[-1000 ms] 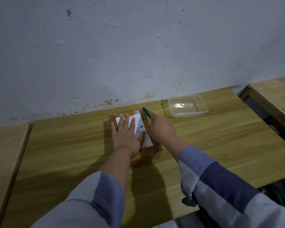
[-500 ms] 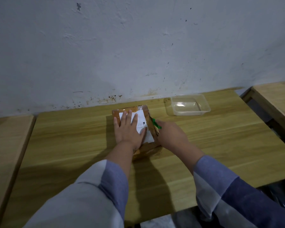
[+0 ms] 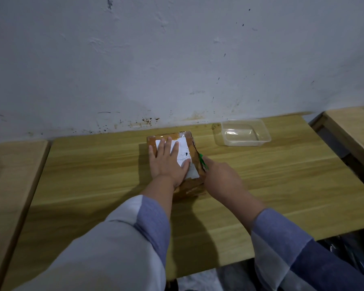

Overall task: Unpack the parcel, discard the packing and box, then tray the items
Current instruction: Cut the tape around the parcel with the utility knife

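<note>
Your parcel (image 3: 174, 162): brown cardboard under glossy tape, with a matt white paper label (image 3: 184, 153). The tool (image 3: 202, 161) you hold looks like green plastic. Tray (image 3: 245, 132): clear, glossy plastic. Table (image 3: 282, 175): smooth, pale wood, satin finish. Wall (image 3: 177, 59): rough, matt, stained plaster. Your sleeves (image 3: 151, 223): matt cloth.

A brown taped box (image 3: 183, 160) is laid flat; a clear tray (image 3: 245, 132) is seen at 2 o'clock from it.

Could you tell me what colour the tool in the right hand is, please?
Green: the tool shows in the head view, held against the parcel's right edge.
</note>
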The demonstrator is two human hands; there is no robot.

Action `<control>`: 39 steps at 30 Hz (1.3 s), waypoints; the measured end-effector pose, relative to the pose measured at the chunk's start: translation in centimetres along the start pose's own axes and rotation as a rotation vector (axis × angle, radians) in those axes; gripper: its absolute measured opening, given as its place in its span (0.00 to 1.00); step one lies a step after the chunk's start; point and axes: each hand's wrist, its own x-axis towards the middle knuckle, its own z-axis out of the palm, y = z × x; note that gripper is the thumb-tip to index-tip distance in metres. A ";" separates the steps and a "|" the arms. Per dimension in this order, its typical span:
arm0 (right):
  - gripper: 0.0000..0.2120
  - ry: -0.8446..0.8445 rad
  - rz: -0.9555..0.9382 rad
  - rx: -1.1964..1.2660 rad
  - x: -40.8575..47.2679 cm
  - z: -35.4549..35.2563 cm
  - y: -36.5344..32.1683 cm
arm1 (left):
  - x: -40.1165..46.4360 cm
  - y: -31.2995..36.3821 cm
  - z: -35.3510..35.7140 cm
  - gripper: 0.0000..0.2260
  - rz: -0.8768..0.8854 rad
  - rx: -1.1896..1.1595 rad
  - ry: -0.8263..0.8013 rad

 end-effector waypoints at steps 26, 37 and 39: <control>0.27 0.109 0.076 0.045 -4.4 2.5 3.1 | -0.3 -0.2 -0.1 0.32 -0.045 -0.005 -0.057; 0.23 0.140 0.022 0.193 -7.7 1.2 7.4 | -1.4 0.8 -0.4 0.33 -0.089 -0.063 -0.108; 0.24 0.210 0.015 0.313 -7.8 0.9 7.9 | -1.7 0.8 -0.4 0.33 -0.075 -0.100 -0.113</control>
